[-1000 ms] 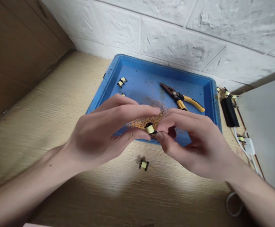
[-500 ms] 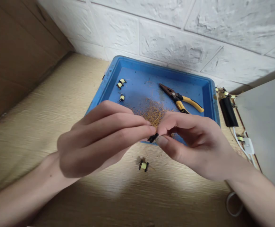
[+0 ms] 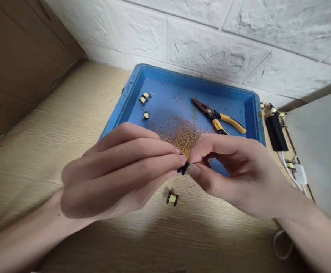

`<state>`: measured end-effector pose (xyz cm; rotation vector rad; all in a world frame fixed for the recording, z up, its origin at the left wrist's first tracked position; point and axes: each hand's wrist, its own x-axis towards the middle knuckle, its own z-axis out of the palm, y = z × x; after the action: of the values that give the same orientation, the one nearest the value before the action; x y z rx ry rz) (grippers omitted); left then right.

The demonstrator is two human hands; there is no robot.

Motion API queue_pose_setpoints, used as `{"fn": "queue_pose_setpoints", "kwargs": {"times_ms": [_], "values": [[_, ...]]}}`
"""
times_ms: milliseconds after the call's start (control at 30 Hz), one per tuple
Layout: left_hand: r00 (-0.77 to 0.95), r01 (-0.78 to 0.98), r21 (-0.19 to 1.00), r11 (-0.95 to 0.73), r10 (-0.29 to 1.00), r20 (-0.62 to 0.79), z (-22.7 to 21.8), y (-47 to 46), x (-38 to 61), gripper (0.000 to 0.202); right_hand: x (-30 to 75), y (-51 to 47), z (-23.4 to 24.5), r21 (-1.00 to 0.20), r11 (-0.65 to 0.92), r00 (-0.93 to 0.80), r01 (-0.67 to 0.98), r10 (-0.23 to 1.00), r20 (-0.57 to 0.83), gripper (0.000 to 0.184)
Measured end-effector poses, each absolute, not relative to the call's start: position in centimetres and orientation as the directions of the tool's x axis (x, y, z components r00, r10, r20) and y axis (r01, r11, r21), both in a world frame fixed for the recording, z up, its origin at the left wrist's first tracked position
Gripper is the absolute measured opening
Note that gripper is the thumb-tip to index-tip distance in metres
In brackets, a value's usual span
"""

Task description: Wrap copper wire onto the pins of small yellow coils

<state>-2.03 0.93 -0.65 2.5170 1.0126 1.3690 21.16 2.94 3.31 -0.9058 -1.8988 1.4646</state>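
Note:
My left hand [image 3: 120,170] and my right hand [image 3: 233,174] meet fingertip to fingertip above the near rim of a blue tray [image 3: 128,98]. Between them they pinch a small black coil part [image 3: 184,168], mostly hidden by the fingers. Both hands are closed in a pinch. A second small yellow-and-black coil [image 3: 172,198] lies on the wooden table [image 3: 68,113] just below the hands. Inside the tray sit a tangle of copper wire [image 3: 184,134], yellow-handled pliers [image 3: 218,115] and two more small coils [image 3: 144,98].
A white brick wall [image 3: 210,38] runs behind the tray and a brown panel [image 3: 17,57] closes the left side. To the right lie a black cylindrical part [image 3: 273,132], white cables [image 3: 296,174] and a grey panel [image 3: 319,151].
My left hand has rolled over so its knuckles face up, hiding the coil's yellow band. The hands stay pinched together and have dropped slightly toward the table.

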Motion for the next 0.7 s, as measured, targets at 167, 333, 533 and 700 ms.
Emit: {"fn": "queue_pose_setpoints", "kwargs": {"times_ms": [167,333,533,700], "values": [[0.393,0.505,0.366,-0.781,0.586,0.708,0.9,0.6,-2.0,0.025,21.1,3.0,3.3,-0.971,0.165,-0.606,0.17,0.795,0.029,0.012],[0.436,0.594,0.382,-0.707,0.683,0.586,2.1,0.1,-1.2,0.02,21.3,3.0,3.5,-0.961,0.19,-0.594,0.203,0.804,0.034,0.014],[0.371,0.572,0.458,-0.68,0.713,0.595,1.0,0.3,-0.8,0.022,21.2,3.2,3.1,-0.961,0.185,-0.596,0.207,0.803,0.026,0.015],[0.409,0.552,0.453,-0.7,0.701,0.584,1.2,-0.1,-0.9,0.022,21.2,3.2,3.0,-0.972,0.127,-0.607,0.198,0.795,-0.019,0.014]]}}
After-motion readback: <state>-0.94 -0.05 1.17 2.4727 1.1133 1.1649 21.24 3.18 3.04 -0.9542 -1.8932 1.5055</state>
